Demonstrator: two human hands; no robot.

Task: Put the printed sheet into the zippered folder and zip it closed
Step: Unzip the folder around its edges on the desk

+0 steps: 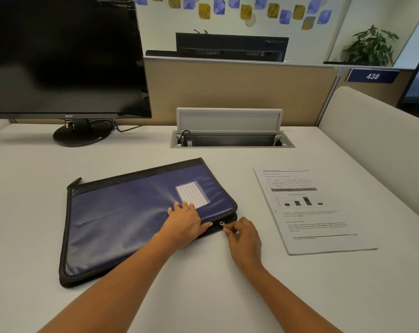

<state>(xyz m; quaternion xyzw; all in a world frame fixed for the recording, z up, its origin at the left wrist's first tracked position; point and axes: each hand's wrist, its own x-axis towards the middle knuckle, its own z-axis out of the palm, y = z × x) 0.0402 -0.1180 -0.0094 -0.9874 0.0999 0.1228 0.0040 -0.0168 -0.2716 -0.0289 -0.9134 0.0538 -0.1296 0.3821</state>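
A blue zippered folder (122, 217) with black edging and a lined label window lies flat on the white desk, turned at an angle. My left hand (184, 222) presses flat on its cover near the right corner, just below the label. My right hand (243, 239) pinches the metal zipper pull (222, 224) at the folder's near right edge. The printed sheet (311, 210), with a table, a bar chart and text, lies flat on the desk to the right of the folder, apart from both hands.
A black monitor (59, 56) on a round stand fills the far left. An open cable hatch (230, 138) with its lid raised sits in the desk behind the folder. A beige partition (227, 92) closes the back, and a padded divider (376, 140) bounds the right.
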